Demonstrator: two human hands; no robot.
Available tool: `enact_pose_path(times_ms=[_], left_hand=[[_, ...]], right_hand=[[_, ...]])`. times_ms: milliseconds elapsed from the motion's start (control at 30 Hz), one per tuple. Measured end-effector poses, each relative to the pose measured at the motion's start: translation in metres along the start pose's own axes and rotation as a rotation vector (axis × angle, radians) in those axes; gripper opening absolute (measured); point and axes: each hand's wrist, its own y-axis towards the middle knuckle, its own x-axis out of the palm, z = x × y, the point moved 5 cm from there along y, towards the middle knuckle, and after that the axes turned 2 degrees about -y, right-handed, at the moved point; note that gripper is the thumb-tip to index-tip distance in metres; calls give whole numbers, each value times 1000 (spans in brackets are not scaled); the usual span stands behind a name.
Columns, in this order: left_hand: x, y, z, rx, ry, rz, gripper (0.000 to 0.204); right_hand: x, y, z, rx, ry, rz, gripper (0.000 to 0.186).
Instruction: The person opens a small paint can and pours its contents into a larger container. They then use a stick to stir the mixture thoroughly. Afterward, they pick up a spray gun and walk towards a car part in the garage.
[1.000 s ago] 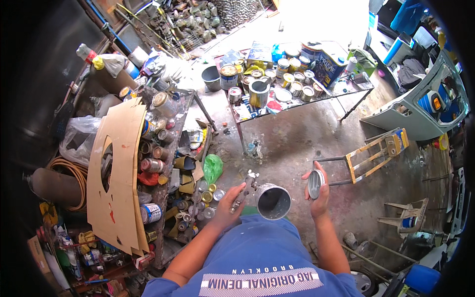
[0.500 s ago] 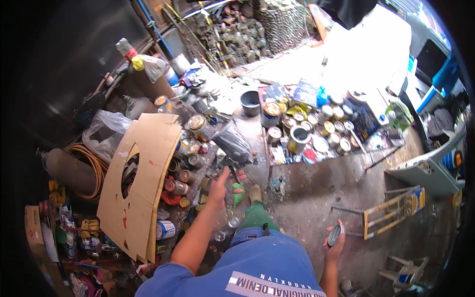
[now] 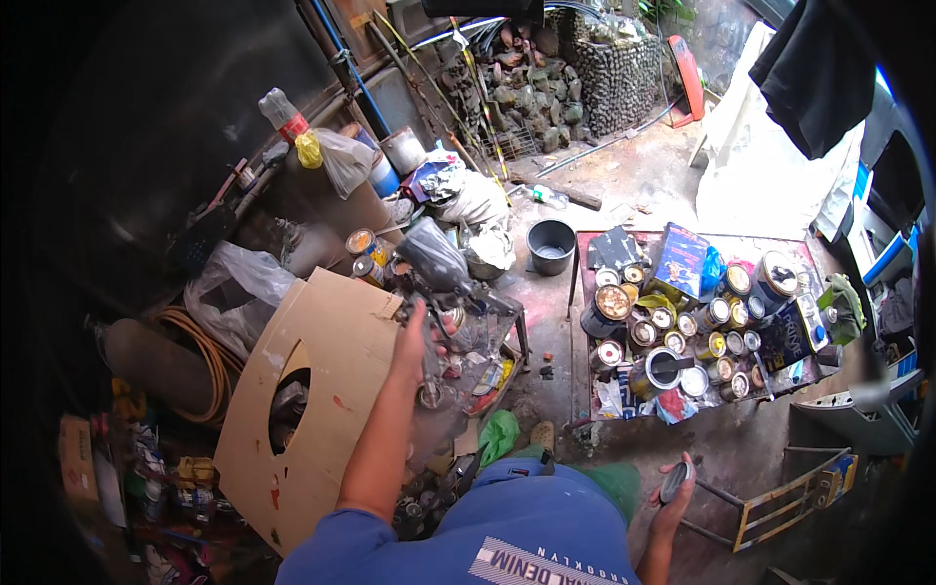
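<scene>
My left hand point(image 3: 414, 341) is closed on a dark metal spray gun point(image 3: 434, 258) with a grey cup on top, raised over the crowded bench at the left, close to a large cut cardboard sheet point(image 3: 317, 385). Part of the gun is hard to tell from the clutter behind it. Low at the right, my right hand point(image 3: 664, 517) holds a small round grey lid point(image 3: 676, 483), its fingers curled round the rim.
A paint-stained metal table point(image 3: 790, 390) bears several cans. A black bucket point(image 3: 552, 255) stands beside it. A gas cylinder point(image 3: 161, 366) and coiled hose lie at the left, a step stool point(image 3: 756, 526) and vehicle panel point(image 3: 858, 409) at the right. Green plastic point(image 3: 497, 434) lies near my feet.
My left hand has lifted the spray gun forward and left over the bench, the cup now above it. My right hand, still with the lid, has moved lower in view as the view shifted.
</scene>
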Motion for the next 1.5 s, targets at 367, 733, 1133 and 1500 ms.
enact_pose_path(times_ms=[367, 733, 1133, 1500], left_hand=[[-99, 148, 114, 183, 279, 302, 46], [-109, 181, 106, 82, 399, 360, 35], [-105, 167, 80, 119, 98, 98, 45], [107, -9, -11, 389, 518, -526, 56]], right_hand=[[19, 41, 5, 63, 13, 44, 76], [36, 65, -7, 53, 10, 55, 74], [53, 77, -17, 415, 602, 11, 70], [40, 72, -33, 446, 769, 68, 69]])
